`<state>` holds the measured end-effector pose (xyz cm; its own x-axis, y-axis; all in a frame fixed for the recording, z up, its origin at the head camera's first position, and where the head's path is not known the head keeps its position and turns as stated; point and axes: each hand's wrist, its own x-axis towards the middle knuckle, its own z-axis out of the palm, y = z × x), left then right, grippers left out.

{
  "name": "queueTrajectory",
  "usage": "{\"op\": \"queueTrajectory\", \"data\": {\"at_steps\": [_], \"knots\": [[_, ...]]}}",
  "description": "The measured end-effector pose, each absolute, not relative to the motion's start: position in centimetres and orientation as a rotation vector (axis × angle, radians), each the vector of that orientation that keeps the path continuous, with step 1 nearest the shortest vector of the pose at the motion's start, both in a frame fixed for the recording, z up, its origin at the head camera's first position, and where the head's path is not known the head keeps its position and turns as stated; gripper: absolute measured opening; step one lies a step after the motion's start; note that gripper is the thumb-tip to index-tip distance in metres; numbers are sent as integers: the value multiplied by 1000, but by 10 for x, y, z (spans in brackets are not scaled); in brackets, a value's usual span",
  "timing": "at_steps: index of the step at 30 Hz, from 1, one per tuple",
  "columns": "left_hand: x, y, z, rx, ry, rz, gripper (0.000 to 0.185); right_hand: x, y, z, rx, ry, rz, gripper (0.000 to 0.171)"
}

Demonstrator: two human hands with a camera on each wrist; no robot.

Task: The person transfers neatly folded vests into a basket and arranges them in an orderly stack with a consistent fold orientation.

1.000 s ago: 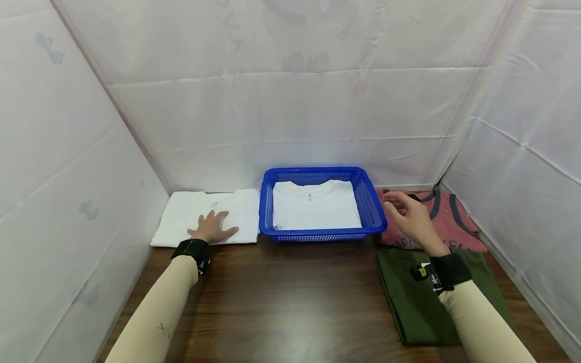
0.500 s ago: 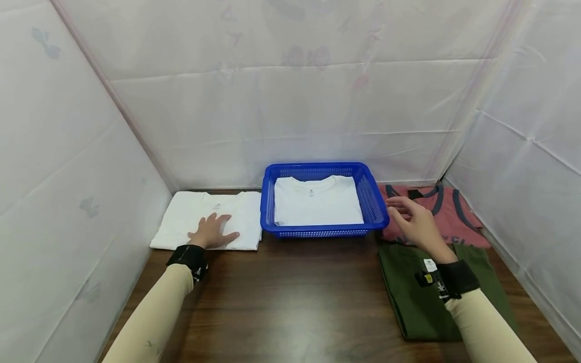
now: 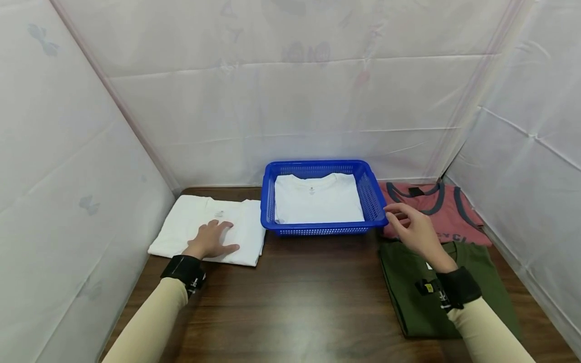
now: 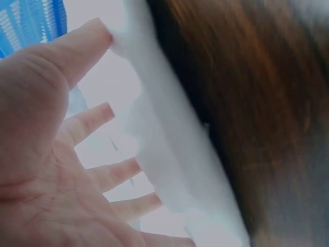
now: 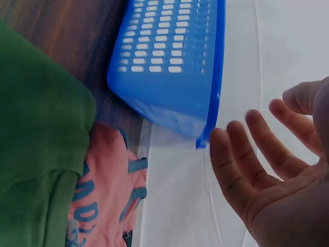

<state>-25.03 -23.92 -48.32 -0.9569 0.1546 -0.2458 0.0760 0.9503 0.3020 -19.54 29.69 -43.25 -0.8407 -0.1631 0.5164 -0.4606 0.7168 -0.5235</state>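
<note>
My left hand (image 3: 212,240) rests flat, fingers spread, on a folded white shirt (image 3: 190,226) at the left of the wooden table (image 3: 295,297); in the left wrist view the fingers (image 4: 97,116) lie over the white cloth (image 4: 169,154). A blue basket (image 3: 374,199) stands at the middle back with another folded white shirt (image 3: 317,199) inside. My right hand (image 3: 415,229) hovers open just right of the basket's front corner, over a pink shirt (image 3: 445,212). The right wrist view shows the open fingers (image 5: 241,159) beside the basket wall (image 5: 169,62).
A folded green shirt (image 3: 413,297) lies at the front right, under my right forearm, next to the pink one (image 5: 108,185). White fabric walls (image 3: 290,101) close in the table on the left, back and right.
My left hand has drawn the white shirt slightly toward me, skewing it away from the wall. My right hand has drifted lower and toward me, staying beside the basket corner.
</note>
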Motion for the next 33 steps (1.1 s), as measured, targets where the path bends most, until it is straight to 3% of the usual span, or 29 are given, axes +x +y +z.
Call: {"op": "queueTrajectory", "data": {"at_steps": [9, 20, 28, 33], "knots": [[-226, -233, -477, 286, 2848, 381, 78, -191, 293, -437, 522, -2474, 927, 9], [-209, -230, -467, 308, 2820, 364, 79, -192, 294, -436, 571, -2499, 921, 14], [-224, -253, -471, 278, 2978, 563, 72, -187, 297, -436, 555, -2529, 940, 15], [-242, -271, -476, 96, 2942, 576, 83, -185, 299, -438, 552, -2533, 945, 15]]}}
